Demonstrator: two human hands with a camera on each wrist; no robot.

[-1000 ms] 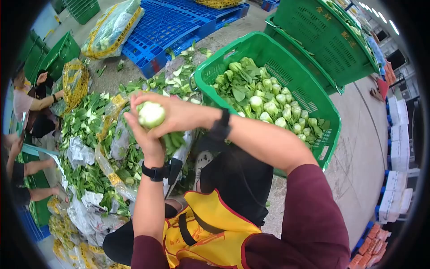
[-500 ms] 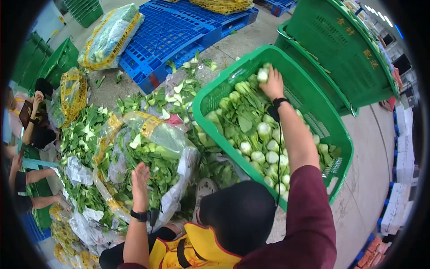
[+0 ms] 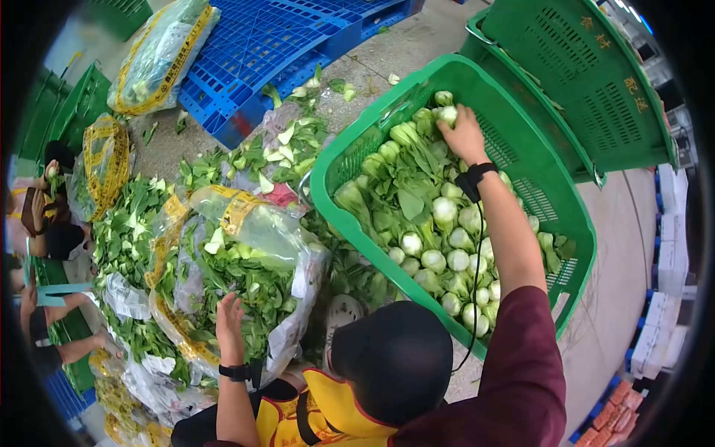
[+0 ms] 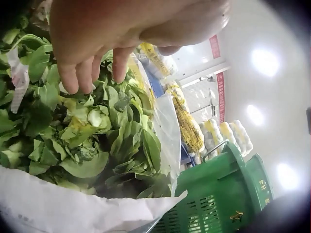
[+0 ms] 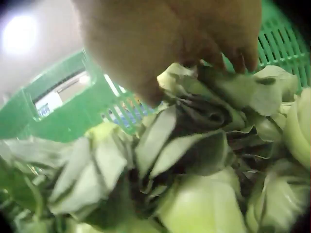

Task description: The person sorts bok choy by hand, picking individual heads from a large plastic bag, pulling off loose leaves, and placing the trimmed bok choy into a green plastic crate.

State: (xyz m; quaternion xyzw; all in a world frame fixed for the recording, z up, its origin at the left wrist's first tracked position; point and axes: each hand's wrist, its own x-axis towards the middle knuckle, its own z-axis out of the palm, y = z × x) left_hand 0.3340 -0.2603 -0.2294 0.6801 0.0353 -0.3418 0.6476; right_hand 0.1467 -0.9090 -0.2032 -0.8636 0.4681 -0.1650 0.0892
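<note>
In the head view, my right hand (image 3: 465, 137) reaches into the far end of a green crate (image 3: 514, 108). Its fingers hold a bok choy (image 3: 447, 115) by the pale base, low among the other heads (image 3: 434, 261) lying there. The right wrist view shows this hand (image 5: 180, 43) bent over the leaves, its fingertips partly hidden. My left hand (image 3: 229, 328) is held with relaxed fingers above an opened plastic bag (image 3: 257, 223) of loose green leaves (image 3: 261, 294). From the left wrist, the hand (image 4: 131, 29) has nothing in its grasp.
More green crates (image 3: 588, 82) stand behind mine. A blue pallet (image 3: 253, 59) lies at the back, a wrapped bag (image 3: 164, 56) beside it. Trimmed leaves (image 3: 123, 246) cover the floor at left, where other people's arms (image 3: 74, 346) show. A cable (image 3: 477, 276) hangs from my right wrist.
A second ago both hands were together around the bok choy above the leaves. My right hand has since carried it into the crate's far end, while the left dropped back, emptied, over the bag.
</note>
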